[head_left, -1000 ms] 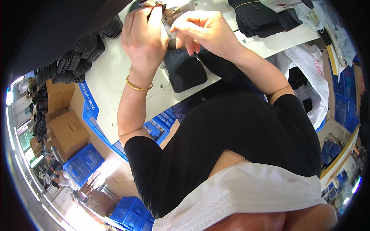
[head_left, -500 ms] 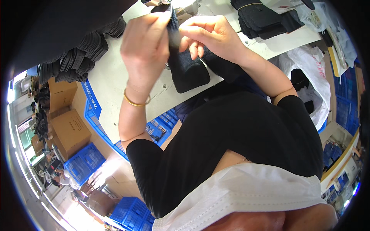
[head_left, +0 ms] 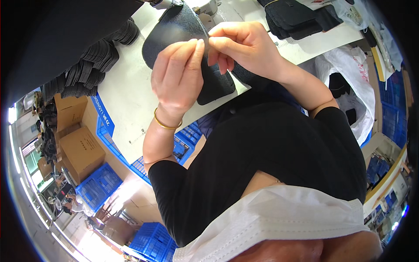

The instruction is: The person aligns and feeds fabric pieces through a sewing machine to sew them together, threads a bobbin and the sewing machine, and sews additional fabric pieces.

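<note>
A black fabric piece (head_left: 172, 32) lies under the metal foot of a sewing machine (head_left: 162, 3) at the table's far side, its wide rounded end to the left. My left hand (head_left: 176, 76) pinches its edge between thumb and fingertips. Just to the right, my right hand (head_left: 246, 46) also pinches at that edge, thumb against forefinger, with the other fingers curled below. More black fabric (head_left: 218, 87) hangs down between my hands toward the table's near edge. The fingertips hide the exact spot they grip.
Stacks of black pieces (head_left: 96, 61) stand at the table's left. A banded black bundle (head_left: 292, 19) lies at the far right. A white sack (head_left: 364, 87) holding black pieces is right of the table (head_left: 131, 105). Blue crates (head_left: 99, 185) and cardboard boxes (head_left: 81, 150) stand on the left.
My left hand has come down and slightly right, close to my right hand. The black fabric's wide end now spreads to the left under the machine, where the left hand was.
</note>
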The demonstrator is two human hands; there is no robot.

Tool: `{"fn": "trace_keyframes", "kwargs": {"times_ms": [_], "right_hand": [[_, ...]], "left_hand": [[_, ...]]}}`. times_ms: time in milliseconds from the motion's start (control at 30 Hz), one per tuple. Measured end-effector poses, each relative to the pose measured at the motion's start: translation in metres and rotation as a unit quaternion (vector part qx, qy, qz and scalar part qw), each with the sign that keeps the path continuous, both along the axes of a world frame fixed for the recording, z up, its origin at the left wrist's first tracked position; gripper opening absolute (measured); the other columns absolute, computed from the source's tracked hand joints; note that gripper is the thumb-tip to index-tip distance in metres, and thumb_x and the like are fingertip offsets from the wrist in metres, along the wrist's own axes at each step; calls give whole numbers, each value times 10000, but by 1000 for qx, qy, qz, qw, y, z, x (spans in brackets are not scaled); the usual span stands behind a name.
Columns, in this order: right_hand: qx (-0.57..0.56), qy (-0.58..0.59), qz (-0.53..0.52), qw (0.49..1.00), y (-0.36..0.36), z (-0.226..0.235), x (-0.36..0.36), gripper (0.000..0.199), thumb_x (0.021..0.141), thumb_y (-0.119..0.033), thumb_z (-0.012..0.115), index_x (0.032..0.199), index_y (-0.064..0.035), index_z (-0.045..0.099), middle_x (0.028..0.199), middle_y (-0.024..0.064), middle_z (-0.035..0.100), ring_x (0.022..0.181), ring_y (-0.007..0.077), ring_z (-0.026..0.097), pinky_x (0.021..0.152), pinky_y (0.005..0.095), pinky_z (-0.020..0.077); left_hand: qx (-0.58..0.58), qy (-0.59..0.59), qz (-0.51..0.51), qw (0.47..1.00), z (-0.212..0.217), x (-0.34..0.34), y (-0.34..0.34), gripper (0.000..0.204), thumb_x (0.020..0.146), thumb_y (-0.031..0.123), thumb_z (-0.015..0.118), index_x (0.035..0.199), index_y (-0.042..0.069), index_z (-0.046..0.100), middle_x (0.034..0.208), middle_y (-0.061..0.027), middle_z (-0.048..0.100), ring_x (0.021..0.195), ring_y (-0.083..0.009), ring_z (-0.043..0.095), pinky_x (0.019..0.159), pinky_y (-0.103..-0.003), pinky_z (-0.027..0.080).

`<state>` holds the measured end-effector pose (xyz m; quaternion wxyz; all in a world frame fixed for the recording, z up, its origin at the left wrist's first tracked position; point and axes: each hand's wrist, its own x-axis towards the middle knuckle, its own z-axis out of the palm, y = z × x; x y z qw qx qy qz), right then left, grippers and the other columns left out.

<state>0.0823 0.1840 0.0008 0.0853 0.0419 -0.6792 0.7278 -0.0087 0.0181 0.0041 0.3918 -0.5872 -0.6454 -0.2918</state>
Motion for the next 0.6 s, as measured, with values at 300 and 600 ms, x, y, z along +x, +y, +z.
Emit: {"fn": "trace_keyframes", "kwargs": {"times_ms": [300, 600], "right_hand": [[17, 18, -55, 998, -5, 3, -1, 206, 930, -146, 556, 846, -3, 677, 669, 37, 690, 542, 78, 637, 498, 209, 481], [-10, 41, -60, 997, 0, -4, -27, 239, 978, -154, 525, 882, 8, 673, 675, 64, 686, 509, 86, 610, 471, 208, 456]], "left_hand": [[28, 64, 25, 997, -8, 1, 7, 246, 713, -100, 713, 945, -18, 731, 933, -87, 674, 839, -233, 667, 703, -311, 571], [40, 115, 46, 992, -11, -31, 11, 225, 687, -69, 678, 898, -14, 733, 935, -83, 692, 882, -235, 678, 754, -325, 559]]}}
